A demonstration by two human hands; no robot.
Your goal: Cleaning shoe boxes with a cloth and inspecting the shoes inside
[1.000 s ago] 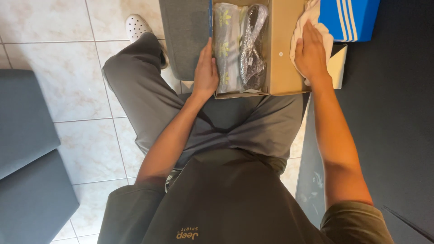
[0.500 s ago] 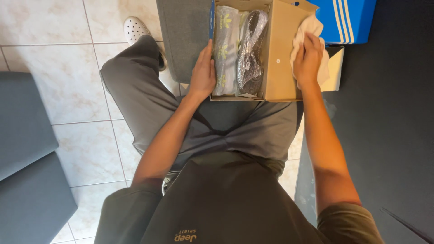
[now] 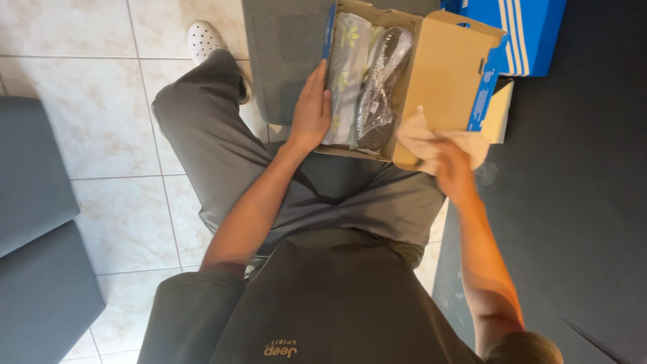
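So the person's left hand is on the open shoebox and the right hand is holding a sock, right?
Not quite. The head view shows the right hand holding crumpled pale paper, not a sock. The rest is right: the left hand rests on the edge of the open shoebox, with wrapped shoes inside.

Shoe shop: stacked shoeboxes [image 3: 519,34], fitting stools [image 3: 40,269].

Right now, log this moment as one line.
left hand: flat on box edge, beside shoes | right hand: holding tissue paper at box side | box: open, on lap
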